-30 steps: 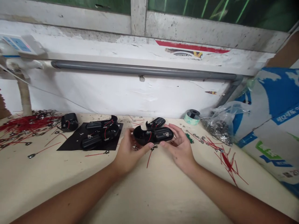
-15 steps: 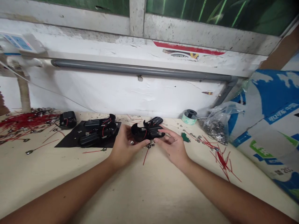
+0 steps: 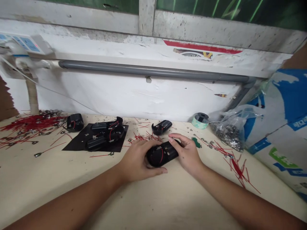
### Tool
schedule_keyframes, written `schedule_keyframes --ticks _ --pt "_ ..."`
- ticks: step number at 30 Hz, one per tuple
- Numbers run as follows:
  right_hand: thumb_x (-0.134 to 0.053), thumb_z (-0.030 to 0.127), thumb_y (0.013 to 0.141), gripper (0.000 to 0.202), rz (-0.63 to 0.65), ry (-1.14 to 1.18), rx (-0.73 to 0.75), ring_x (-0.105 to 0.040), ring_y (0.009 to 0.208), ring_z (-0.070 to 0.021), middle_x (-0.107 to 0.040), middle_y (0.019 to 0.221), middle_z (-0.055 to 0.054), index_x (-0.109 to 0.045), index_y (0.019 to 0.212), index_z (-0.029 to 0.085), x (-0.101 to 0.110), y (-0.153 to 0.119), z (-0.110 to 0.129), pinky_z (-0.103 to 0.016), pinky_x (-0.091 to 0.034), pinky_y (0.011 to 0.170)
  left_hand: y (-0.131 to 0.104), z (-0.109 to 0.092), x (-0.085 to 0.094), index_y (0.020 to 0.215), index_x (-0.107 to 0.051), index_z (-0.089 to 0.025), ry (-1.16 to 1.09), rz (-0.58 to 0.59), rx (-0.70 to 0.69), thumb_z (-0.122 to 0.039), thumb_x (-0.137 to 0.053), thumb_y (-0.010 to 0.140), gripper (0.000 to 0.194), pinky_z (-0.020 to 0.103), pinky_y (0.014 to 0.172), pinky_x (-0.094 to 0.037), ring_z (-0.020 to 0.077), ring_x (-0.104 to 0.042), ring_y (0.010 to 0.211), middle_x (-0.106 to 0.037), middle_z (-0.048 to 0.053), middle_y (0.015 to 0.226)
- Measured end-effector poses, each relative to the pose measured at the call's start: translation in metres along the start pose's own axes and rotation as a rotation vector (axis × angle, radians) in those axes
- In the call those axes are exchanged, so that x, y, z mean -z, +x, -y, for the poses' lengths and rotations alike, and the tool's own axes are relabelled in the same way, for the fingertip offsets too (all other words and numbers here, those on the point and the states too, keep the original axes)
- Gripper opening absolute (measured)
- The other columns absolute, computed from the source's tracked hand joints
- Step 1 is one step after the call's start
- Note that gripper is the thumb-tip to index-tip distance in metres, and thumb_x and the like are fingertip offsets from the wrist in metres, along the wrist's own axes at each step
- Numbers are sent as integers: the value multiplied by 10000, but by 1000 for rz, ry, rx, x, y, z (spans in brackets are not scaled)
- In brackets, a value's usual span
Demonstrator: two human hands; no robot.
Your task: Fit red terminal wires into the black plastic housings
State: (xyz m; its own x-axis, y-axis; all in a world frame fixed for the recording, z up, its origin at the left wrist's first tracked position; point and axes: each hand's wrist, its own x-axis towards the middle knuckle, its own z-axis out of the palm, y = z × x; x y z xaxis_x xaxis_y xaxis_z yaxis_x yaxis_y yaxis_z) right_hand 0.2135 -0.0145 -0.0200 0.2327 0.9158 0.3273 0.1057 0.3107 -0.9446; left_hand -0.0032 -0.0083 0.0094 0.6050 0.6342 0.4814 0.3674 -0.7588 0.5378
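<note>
Between my two hands is a black plastic housing (image 3: 165, 154) with a red wire across its rounded end. My left hand (image 3: 137, 159) wraps round that rounded end, thumb along the far edge. At the other end, my right hand (image 3: 188, 153) grips the housing with its fingertips over the top. Another black housing (image 3: 162, 127) lies just beyond them on the table. Red wires with small metal parts (image 3: 144, 137) lie behind my left hand, partly hidden. To the left, more black housings (image 3: 103, 140) rest on a black sheet (image 3: 76, 140).
A heap of red wires (image 3: 33, 123) lies at the far left beside a single black housing (image 3: 74, 122). At the right are a tape roll (image 3: 200, 121), a green piece (image 3: 196, 142), loose red wires (image 3: 238, 169), a bag of metal parts (image 3: 230, 132) and a blue-white box (image 3: 283, 127).
Both hands have drawn the held housing nearer and tilted it. The housing behind and the red wires beyond are now more exposed. The whole view has shifted slightly.
</note>
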Motion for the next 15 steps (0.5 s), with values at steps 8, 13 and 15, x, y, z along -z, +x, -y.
schedule_keyframes --ticks 8,13,15 --pt "-830 407 716 237 -2 -23 -20 -682 791 -197 -767 874 -43 -782 850 218 -1 3 0 -329 -533 748 0 -8 1 1153 -574 -201 30 201 -141 -569 -765 711 607 404 864 -464 263 -658 961 -701 71 1078" --pt "-795 368 757 157 16 -27 59 -693 901 -219 -770 920 -44 -785 837 233 1 5 -3 -370 -523 877 0 -7 -3 1198 -584 -204 99 243 -95 -606 -716 755 612 423 870 -461 287 -652 1005 -695 94 1133" --pt "-759 347 787 132 28 -9 40 -698 913 -225 -778 938 -47 -793 857 239 2 4 -3 -376 -523 881 0 -6 -4 1197 -599 -203 130 239 -98 -624 -694 768 609 442 891 -455 298 -650 1016 -698 98 1129"
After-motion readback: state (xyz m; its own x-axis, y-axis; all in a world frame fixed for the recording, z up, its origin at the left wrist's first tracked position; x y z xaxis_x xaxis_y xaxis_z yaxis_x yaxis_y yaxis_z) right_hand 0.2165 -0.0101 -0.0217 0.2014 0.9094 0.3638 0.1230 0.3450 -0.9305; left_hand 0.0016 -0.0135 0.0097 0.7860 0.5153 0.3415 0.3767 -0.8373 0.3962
